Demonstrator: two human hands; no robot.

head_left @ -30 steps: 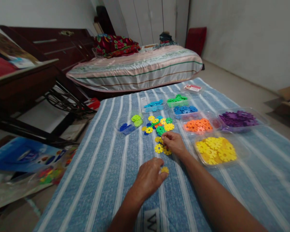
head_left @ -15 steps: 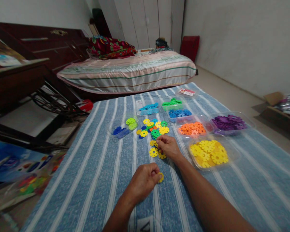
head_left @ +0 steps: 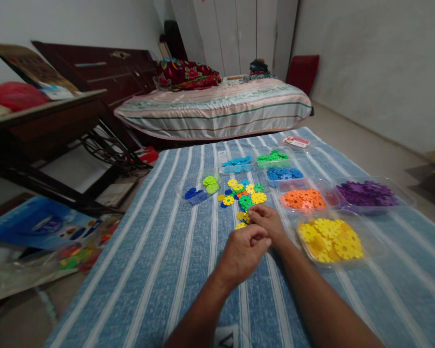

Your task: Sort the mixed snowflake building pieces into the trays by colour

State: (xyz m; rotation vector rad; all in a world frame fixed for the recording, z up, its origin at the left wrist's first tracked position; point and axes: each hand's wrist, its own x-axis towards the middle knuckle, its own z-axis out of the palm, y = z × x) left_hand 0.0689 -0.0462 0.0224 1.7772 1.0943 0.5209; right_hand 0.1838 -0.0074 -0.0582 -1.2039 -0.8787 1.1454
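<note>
My left hand [head_left: 241,252] and my right hand [head_left: 270,222] meet over a blue striped blanket [head_left: 155,251], fingers curled and touching each other. The left hand's fingers are closed; the yellow flower disc it carried is hidden inside them. My right hand pinches at a few yellow discs [head_left: 240,218] lying on the blanket just in front of it. Beyond them lies a loose pile of mixed-colour discs [head_left: 243,191].
Clear trays hold sorted discs: yellow [head_left: 370,251], orange [head_left: 304,199], purple [head_left: 366,193], blue [head_left: 282,173], green [head_left: 273,157], light blue [head_left: 237,163], dark blue with lime [head_left: 201,191]. A mattress [head_left: 217,106] lies behind. A dark table [head_left: 39,116] and a blue box [head_left: 39,227] are at the left.
My left hand lifted with a yellow disc and moved forward and right until it met my right hand. The right hand stayed by the yellow discs.
</note>
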